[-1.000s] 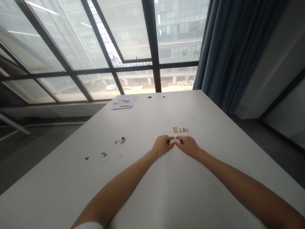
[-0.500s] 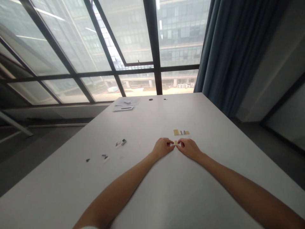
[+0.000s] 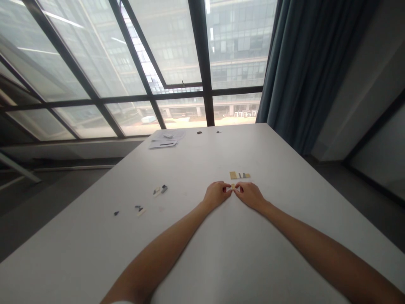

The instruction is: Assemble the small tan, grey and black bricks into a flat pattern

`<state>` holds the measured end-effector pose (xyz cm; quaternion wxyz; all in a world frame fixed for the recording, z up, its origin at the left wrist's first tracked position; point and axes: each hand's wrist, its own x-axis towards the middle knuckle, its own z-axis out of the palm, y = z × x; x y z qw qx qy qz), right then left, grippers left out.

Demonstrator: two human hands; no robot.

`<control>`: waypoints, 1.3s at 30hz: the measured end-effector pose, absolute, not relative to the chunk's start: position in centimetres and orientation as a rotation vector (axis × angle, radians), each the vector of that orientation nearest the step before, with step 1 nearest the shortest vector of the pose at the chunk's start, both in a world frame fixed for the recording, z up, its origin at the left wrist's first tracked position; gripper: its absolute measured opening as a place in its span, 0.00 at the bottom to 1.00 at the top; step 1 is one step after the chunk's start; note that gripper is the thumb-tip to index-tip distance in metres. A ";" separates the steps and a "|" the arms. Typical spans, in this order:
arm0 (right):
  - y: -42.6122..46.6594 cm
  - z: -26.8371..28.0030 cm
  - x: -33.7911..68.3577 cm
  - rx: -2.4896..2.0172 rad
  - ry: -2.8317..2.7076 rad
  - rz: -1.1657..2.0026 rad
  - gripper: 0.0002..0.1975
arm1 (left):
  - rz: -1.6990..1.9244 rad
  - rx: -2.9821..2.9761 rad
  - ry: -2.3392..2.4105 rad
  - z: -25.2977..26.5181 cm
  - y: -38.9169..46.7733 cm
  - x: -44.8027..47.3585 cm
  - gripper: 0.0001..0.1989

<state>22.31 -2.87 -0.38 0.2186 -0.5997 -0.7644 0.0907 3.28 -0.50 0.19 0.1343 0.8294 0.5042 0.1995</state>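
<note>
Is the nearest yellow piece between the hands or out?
In between: the left hand and right hand are at opposite sides of the yellow piece.

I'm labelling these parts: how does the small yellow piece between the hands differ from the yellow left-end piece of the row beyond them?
The small yellow piece looks smaller and narrower than the yellow left-end piece. The small yellow piece sits between the left hand and right hand; the yellow left-end piece lies beyond, untouched. Both look yellowish.
</note>
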 end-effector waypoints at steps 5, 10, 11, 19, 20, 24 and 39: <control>-2.7 0.1 22.3 -1.730 -2.084 0.216 0.12 | 0.561 2.425 1.460 0.3 -0.4 3.4 0.16; -2.8 0.3 22.5 -1.764 -2.029 0.202 0.12 | 0.539 2.461 1.455 0.3 -0.4 3.5 0.17; -2.9 0.3 22.5 -1.762 -2.019 0.194 0.12 | 0.540 2.469 1.456 0.3 -0.4 3.5 0.17; -3.8 -0.1 22.7 -1.601 -2.219 0.150 0.15 | 0.531 2.544 1.393 0.1 -1.0 3.2 0.18; -3.8 -0.1 22.7 -1.596 -2.231 0.145 0.15 | 0.524 2.550 1.386 0.2 -1.1 3.2 0.18; -3.6 -0.1 22.7 -1.610 -2.251 0.130 0.17 | 0.491 2.558 1.384 0.5 -1.2 3.3 0.19; -3.7 0.2 22.6 -1.651 -2.260 0.141 0.19 | 0.453 2.608 1.385 0.6 -1.2 3.4 0.18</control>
